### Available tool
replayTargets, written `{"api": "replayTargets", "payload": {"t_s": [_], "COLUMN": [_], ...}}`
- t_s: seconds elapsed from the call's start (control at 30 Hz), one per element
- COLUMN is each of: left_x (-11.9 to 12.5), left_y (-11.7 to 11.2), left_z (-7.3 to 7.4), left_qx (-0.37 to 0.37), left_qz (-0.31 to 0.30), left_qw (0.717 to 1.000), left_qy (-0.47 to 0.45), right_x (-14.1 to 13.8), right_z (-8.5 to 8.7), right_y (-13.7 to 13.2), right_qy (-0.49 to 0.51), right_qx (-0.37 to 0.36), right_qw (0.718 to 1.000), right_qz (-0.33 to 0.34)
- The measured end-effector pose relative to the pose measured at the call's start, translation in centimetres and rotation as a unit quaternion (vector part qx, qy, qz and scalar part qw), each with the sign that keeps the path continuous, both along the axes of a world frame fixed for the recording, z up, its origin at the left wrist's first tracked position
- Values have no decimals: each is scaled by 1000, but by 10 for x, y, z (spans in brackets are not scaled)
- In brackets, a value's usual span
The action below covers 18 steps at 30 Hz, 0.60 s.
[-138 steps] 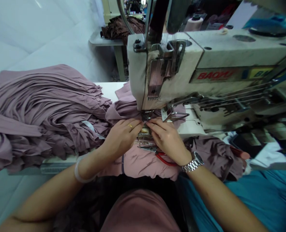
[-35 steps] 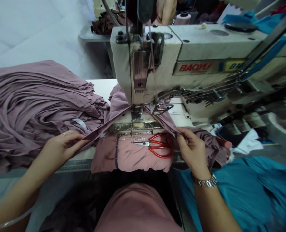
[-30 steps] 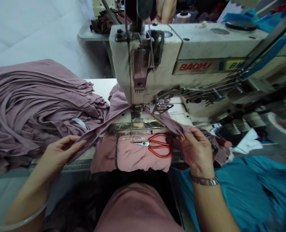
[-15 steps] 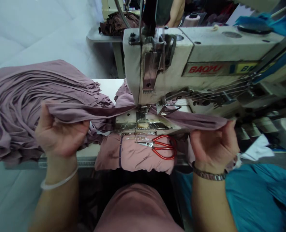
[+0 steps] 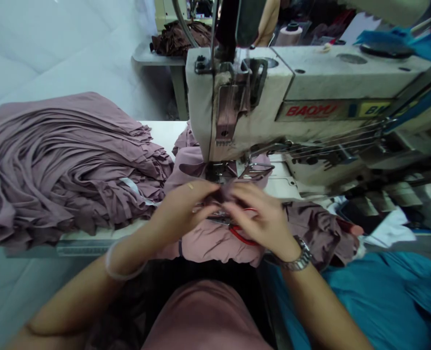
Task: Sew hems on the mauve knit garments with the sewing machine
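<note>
Now we're drawing our left hand (image 5: 181, 206) and right hand (image 5: 261, 214) back together from wide apart, both pinching the mauve fabric (image 5: 220, 195) just before the presser foot (image 5: 217, 171).

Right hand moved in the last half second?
Yes: the right hand has moved inward, from well right of the presser foot to just in front of it, next to the left hand.

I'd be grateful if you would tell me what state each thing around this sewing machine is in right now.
Left hand: pinching the fabric strip, slightly blurred
Right hand: pinching the same strip
Mauve fabric strip: gathered between both hands, by the needle
Sewing machine: fabric beneath its foot
Scissors: lying on pink cloth, partly under the right hand
Fabric pile: heaped, layered
</note>
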<state>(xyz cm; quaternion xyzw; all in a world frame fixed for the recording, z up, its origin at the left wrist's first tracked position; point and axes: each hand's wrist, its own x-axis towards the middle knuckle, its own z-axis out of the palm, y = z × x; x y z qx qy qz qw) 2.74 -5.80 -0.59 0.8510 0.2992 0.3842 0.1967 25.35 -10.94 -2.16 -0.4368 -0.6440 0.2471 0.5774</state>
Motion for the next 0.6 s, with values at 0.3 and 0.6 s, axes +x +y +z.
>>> {"api": "replayTargets", "payload": {"t_s": [0.3, 0.6], "left_x": [-23, -1], "left_y": [2, -6], "left_z": [-24, -17], "left_qx": [257, 235], "left_qz": [20, 82], "left_qw": [942, 907], "left_qy": [215, 339], "right_x": [30, 12], "right_z": [-6, -4], "right_y": [18, 2], "right_qy": [-362, -515], "right_qx": [103, 264], "right_qw": [923, 815], "right_qz": [82, 4]}}
